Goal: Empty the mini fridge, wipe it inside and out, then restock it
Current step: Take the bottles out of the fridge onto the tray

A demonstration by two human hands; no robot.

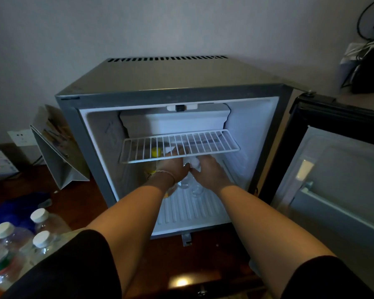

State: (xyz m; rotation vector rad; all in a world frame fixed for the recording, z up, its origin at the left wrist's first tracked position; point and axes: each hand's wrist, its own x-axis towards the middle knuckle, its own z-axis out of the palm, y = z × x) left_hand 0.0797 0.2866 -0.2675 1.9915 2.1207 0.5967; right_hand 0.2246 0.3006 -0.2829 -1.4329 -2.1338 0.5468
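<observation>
The grey mini fridge (177, 78) stands on a wooden surface with its door (337, 160) swung open to the right. Both my arms reach into the lower compartment, under the white wire shelf (214, 141). My left hand (173, 167) and my right hand (209, 173) meet around a clear water bottle with a white cap (193, 164), one hand on each side of it. A yellow-capped bottle (156, 152) stands behind my left hand, partly hidden by the shelf. More clear bottles (190, 186) show below my hands on the ribbed floor.
Several white-capped water bottles (20, 240) stand at the lower left on the wooden surface, near a blue cloth (15, 210). A folded card stand (56, 152) leans left of the fridge. A dark bag and cables (369, 61) sit at the right.
</observation>
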